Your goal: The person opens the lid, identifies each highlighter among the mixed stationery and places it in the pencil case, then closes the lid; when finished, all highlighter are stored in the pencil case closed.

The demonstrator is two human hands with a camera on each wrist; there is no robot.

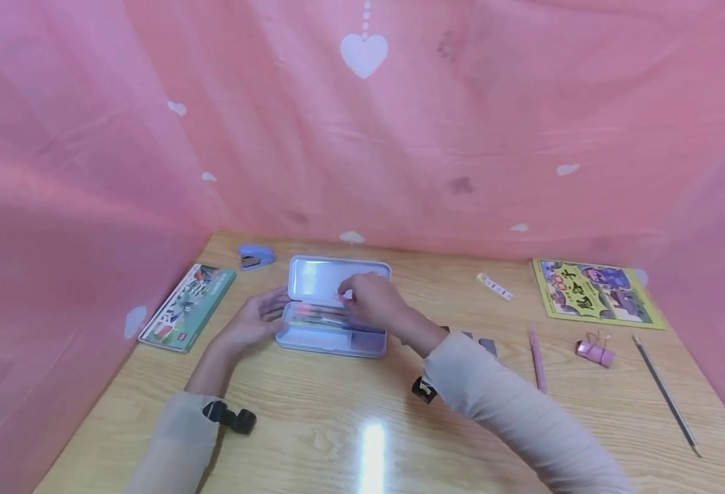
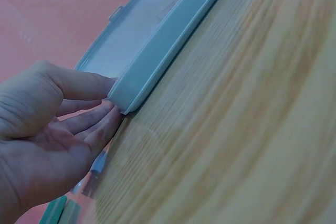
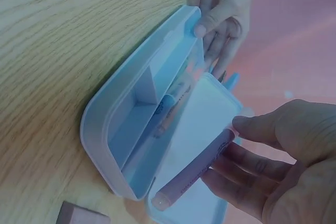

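A light blue pencil case (image 1: 331,352) lies open on the wooden table, its lid leaning back behind the tray. Several pens (image 3: 170,108) lie in its long rear compartment; a divider splits the front one. At the case's left end, my left hand (image 1: 252,321) grips the corner, thumb on the rim and fingers around the outer side (image 2: 58,124). Over the right part of the case, my right hand (image 1: 374,300) pinches a purple marker (image 3: 197,170) near one end between thumb and fingers. The marker slants in front of the lid in the right wrist view.
A blue stapler (image 1: 256,256) and a green book (image 1: 188,309) are at left. Rightward lie a small strip (image 1: 494,286), a yellow book (image 1: 599,293), a pink binder clip (image 1: 595,353), a pink pen (image 1: 538,360) and a thin brush (image 1: 667,394). Grey blocks (image 1: 488,345) sit by the right forearm.
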